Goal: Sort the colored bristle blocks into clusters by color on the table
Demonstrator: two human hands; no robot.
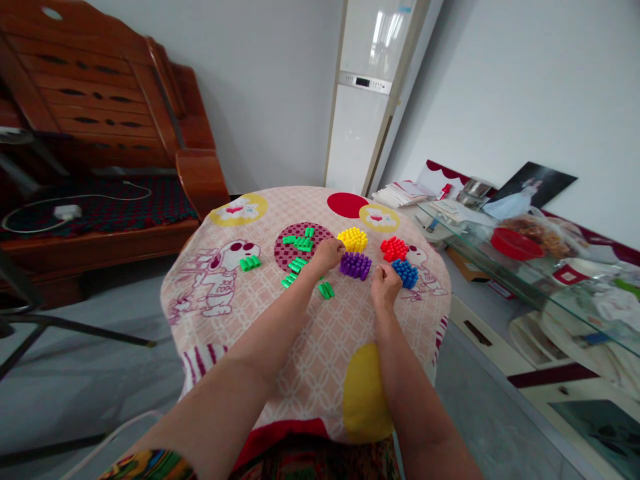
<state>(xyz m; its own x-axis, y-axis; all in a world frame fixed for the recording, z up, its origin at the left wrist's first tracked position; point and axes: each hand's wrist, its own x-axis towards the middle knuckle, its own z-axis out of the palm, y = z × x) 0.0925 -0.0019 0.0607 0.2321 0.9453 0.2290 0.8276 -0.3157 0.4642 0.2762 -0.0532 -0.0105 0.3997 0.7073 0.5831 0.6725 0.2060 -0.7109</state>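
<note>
My left hand reaches over the table, fingers drawn together, at the left edge of a purple cluster of small upright pieces and just below a yellow cluster. What its fingertips hold, if anything, is hidden. My right hand is closed in a pinch between the purple cluster and a blue cluster; I cannot make out anything in it. Behind it stands a red cluster. Green plastic pieces lie on their sides in several small groups to the left, some partly behind my left arm.
A patterned cloth covers the round table. Along the right stands a glass-topped shelf with a red bowl, papers and bags. A wooden bench is at back left, and a tall white cabinet-like appliance stands behind the table.
</note>
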